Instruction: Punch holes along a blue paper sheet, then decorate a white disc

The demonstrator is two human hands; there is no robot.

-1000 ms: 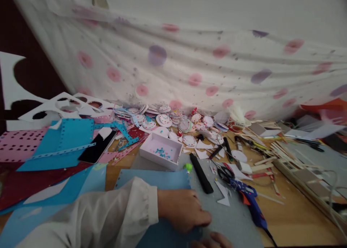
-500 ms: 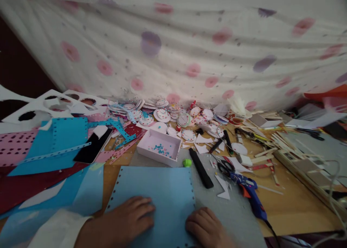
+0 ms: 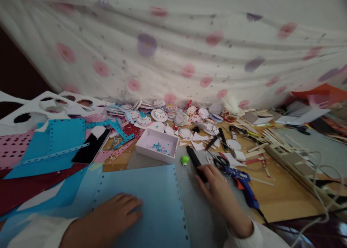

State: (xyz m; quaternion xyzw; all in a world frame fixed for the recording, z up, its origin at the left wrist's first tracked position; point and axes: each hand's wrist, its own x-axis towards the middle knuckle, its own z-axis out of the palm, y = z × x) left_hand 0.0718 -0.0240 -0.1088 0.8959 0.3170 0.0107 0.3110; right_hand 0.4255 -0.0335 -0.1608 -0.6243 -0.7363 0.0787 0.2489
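Observation:
My left hand [image 3: 116, 213] lies with its fingers spread on a light blue sheet [image 3: 151, 190] that has small holes along its side edges. To the right of the sheet, my right hand [image 3: 214, 186] reaches over the grey mat and touches the lower end of a black stick-like tool [image 3: 194, 159]. Its thumb and fingers are parted around that end; whether they grip it is unclear. A small green object [image 3: 184, 160] sits between the tool and a white box [image 3: 157, 151] with blue bits inside.
A blue glue gun [image 3: 245, 186] and black-handled scissors [image 3: 221, 162] lie right of my right hand. Decorated paper discs [image 3: 159, 114] are heaped behind the box. A phone [image 3: 90, 147] and cut paper lie left; wooden sticks and cables are at right.
My right hand has left the sheet's right edge and moved up to the black tool. The sheet has shifted left and tilted a little, with my left hand on it.

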